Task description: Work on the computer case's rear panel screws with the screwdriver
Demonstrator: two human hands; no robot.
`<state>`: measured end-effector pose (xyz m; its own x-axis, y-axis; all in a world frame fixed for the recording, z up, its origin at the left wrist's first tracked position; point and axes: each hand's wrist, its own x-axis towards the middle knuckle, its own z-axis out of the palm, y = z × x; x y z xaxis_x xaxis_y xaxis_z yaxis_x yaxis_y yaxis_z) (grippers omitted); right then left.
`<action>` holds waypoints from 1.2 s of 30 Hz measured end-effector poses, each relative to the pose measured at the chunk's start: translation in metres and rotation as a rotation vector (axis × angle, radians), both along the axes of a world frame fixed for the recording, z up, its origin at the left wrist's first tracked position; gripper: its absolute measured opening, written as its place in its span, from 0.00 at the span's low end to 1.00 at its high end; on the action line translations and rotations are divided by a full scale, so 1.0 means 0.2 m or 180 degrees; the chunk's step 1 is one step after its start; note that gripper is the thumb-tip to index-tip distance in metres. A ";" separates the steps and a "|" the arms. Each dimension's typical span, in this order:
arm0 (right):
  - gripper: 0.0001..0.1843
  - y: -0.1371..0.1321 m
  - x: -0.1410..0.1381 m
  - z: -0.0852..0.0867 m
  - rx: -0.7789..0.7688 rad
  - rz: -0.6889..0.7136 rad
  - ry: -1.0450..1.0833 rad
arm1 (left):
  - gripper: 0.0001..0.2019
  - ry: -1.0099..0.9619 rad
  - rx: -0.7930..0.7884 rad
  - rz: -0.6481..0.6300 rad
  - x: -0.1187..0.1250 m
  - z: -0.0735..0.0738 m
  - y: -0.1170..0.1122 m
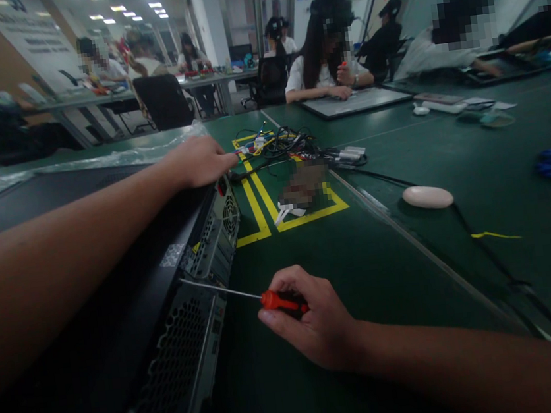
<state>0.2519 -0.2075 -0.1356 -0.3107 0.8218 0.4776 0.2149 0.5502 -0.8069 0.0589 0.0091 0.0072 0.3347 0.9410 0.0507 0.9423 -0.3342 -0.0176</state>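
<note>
A black desktop computer case [127,263] lies on its side at the left, its rear panel [203,268] facing right with perforated vents, ports and a fan grille. My left hand [200,160] rests flat on the far top corner of the case, fingers extended over the edge and partly hidden. In my right hand [318,317] is a screwdriver [281,302] with a red and black handle and a long thin shaft. The shaft points left, and its tip is at the upper edge of the rear panel; whether it sits in a screw I cannot tell.
Beyond the case lies a tangle of cables [293,141] on the green table [387,273], beside a blurred-out object [305,183] within yellow tape. A pale oval object [428,197] sits along a black cable to the right. Across the table, a person [326,61] works over a flat panel [357,100].
</note>
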 end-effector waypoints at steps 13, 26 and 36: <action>0.09 0.00 0.00 0.01 0.0052 0.0006 0.0012 | 0.31 0.0100 0.0045 -0.0017 0.01 -0.01 0.00; 0.09 0.00 0.00 0.00 0.0059 0.0006 0.0013 | 0.30 0.0149 0.0025 -0.0052 0.00 0.00 0.01; 0.07 0.00 0.00 0.01 0.0036 0.0072 0.0052 | 0.28 0.0114 0.0084 -0.0021 0.00 0.00 0.01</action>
